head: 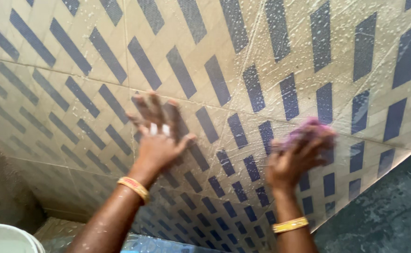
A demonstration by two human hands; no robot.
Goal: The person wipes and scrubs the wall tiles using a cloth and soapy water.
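Head view: right hand grips pink scrubber.

Two hands: the left hand and the right hand. Two gold bangles, one on the left wrist, one on the right. One pink scrubber. One white bucket.

This looks like a home bathroom or wash area, though the blurred view leaves some doubt. Above and around the hands rises a tiled wall in cream with dark blue bars, flecked with soapy water; a pale bucket rim sits below and left.
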